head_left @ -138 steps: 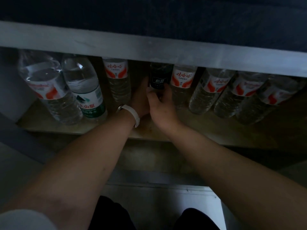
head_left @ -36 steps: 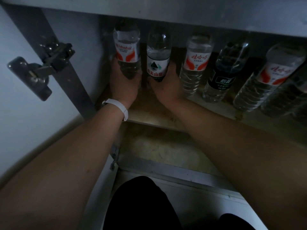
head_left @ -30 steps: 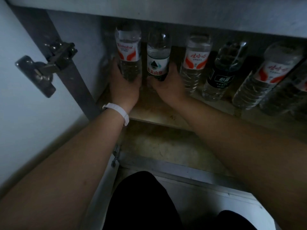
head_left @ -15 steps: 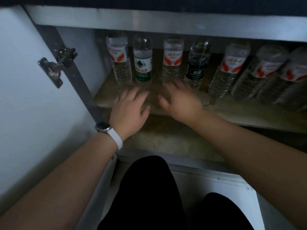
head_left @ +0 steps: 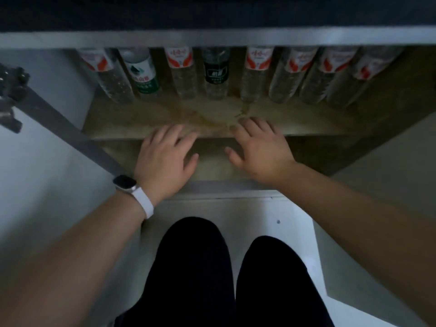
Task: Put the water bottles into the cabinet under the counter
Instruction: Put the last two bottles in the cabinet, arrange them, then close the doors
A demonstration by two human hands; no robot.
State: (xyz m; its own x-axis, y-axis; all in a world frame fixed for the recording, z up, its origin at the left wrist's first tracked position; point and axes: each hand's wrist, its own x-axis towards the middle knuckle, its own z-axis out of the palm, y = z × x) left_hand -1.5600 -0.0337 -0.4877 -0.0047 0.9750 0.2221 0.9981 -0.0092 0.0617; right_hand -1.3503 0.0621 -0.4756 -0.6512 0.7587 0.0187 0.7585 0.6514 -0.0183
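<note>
Eight water bottles (head_left: 184, 74) line the shelf (head_left: 141, 114) rear; left hand (head_left: 162, 159) and right hand (head_left: 262, 149) hover over its front edge, fingers (head_left: 257, 125) relaxed.

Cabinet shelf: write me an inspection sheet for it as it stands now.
Surface: brown wooden shelf, yellowish stains mid-front.
Job's things: eight clear plastic water bottles standing in a back row; six red-and-white labels, one green-labelled bottle, one dark-labelled bottle.
Clutter: nothing seen.
Hands: left hand and right hand open, empty, above the shelf's front edge.
Cables: nothing seen.
Surroundings: dark metal hinge at left; grey counter edge above; white-strapped watch on left wrist.
</note>
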